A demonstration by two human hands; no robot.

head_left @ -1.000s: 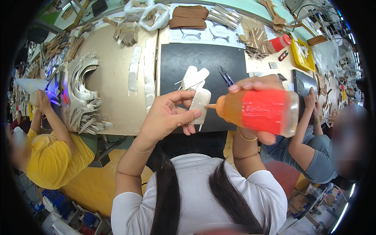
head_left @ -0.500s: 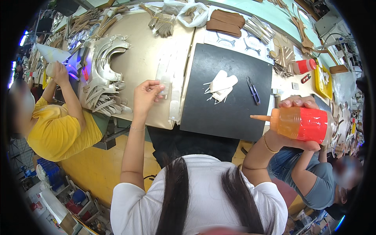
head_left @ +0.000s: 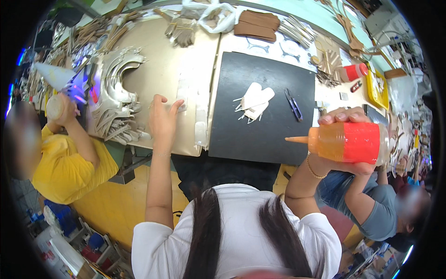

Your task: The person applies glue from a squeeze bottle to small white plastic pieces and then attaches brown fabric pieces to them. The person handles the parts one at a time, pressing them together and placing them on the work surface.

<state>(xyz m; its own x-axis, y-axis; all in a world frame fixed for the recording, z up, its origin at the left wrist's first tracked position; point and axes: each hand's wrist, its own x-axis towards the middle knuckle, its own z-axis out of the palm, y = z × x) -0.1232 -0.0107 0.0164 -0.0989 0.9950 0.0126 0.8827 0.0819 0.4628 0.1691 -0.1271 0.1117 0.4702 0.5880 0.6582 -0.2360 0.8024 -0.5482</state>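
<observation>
My right hand [head_left: 346,115] is wrapped round a squeeze bottle [head_left: 360,142] with a red band, amber contents and an orange nozzle. The bottle is tipped sideways, its nozzle toward the left over the black mat [head_left: 260,144]. Over the tan board my left hand [head_left: 163,118] is open, thumb and forefinger apart, with nothing visible between them. Just beyond its fingertips lies a pale translucent strip [head_left: 182,90]. Another pale strip with rounded pieces [head_left: 200,132] runs along the board's right edge. Several white flat pieces with thin prongs [head_left: 255,101] lie overlapping on the mat.
Purple-handled tweezers [head_left: 294,106] rest on the mat's right side. Curved pale pieces [head_left: 118,74] are heaped at left; brown strips [head_left: 257,25] lie behind the mat. A yellow tray [head_left: 378,90] and red container [head_left: 354,71] stand at right. Co-workers sit on both sides.
My left hand has drawn back leftward from the strip, and its pinched fingers have spread apart. My right hand still holds the squeeze bottle sideways. The whole view has shifted slightly.
</observation>
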